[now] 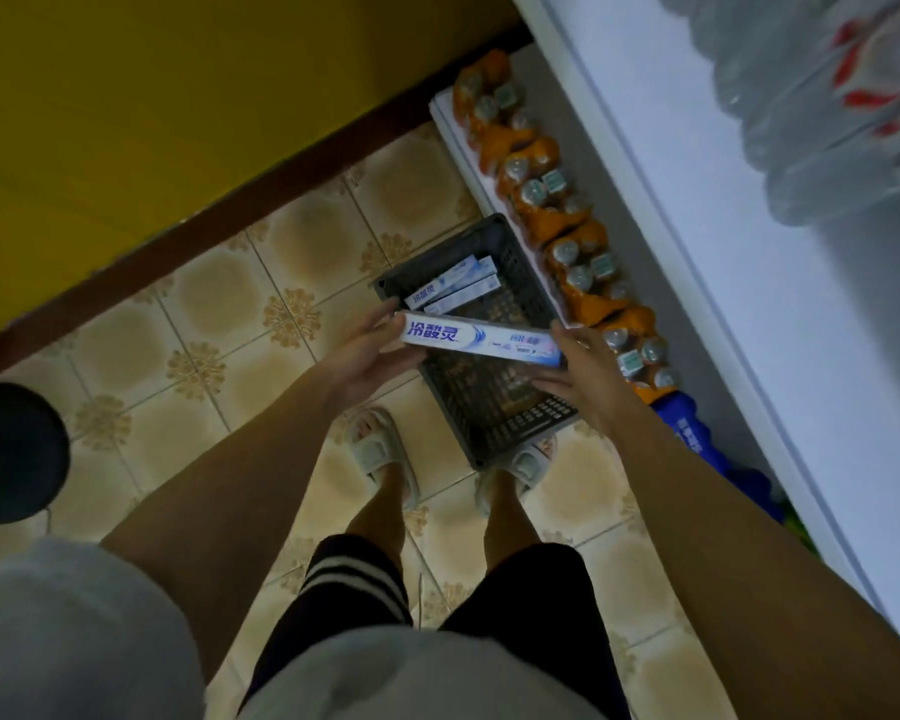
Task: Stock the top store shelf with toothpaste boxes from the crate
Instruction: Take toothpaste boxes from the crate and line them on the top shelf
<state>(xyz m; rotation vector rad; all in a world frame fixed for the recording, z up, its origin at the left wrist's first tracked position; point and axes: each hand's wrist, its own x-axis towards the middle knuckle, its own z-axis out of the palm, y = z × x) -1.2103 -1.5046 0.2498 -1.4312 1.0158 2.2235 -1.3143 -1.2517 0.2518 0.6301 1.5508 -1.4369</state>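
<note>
One box lifted — more left
Left hand (367,350) and right hand (575,371) grip a toothpaste box (481,340) by its ends above the crate (520,423); a few boxes (453,285) remain inside.

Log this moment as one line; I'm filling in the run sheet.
left hand: grips box end | right hand: grips other end | toothpaste box: held over crate | crate: more boxes remain

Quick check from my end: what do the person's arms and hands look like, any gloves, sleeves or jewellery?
Both forearms are bare. No gloves on the left hand or right hand. Loose short light grey sleeves end above the elbows. No watch or bracelet shows; rings cannot be told.
</note>
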